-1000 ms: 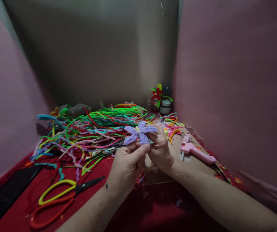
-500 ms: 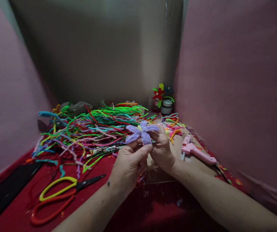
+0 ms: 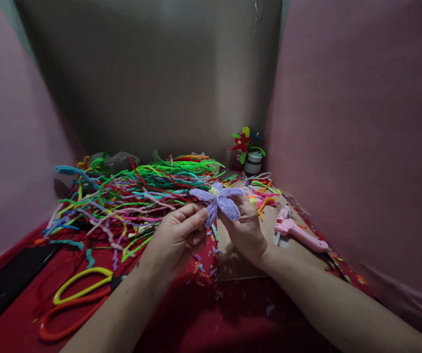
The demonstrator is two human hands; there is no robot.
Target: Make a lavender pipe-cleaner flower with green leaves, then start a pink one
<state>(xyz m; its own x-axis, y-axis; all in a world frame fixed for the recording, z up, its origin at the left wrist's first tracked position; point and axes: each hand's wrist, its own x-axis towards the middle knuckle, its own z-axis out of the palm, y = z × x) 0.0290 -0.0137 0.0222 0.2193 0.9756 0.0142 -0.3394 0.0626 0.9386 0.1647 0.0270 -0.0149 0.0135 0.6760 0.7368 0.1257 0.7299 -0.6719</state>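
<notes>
A lilac pipe-cleaner flower (image 3: 219, 200) with a pale yellow centre is held up over the red table. My right hand (image 3: 245, 231) is closed on it from below and behind, fingers hidden under the petals. My left hand (image 3: 177, 236) sits just to its left, thumb and forefinger pinched together beside a drooping petal; what they pinch is too small to make out. A short teal stem piece shows under the flower.
A big heap of coloured pipe cleaners (image 3: 130, 196) covers the table behind. Yellow-and-orange scissors (image 3: 78, 301) lie front left. A pink glue gun (image 3: 297, 233) lies on a cardboard sheet (image 3: 240, 262) at right. A small jar with flowers (image 3: 250, 152) stands at the back.
My left hand has slid left and down, away from the flower's underside. The flower has tilted, one petal now hanging down. The left forearm now covers the scissor blades.
</notes>
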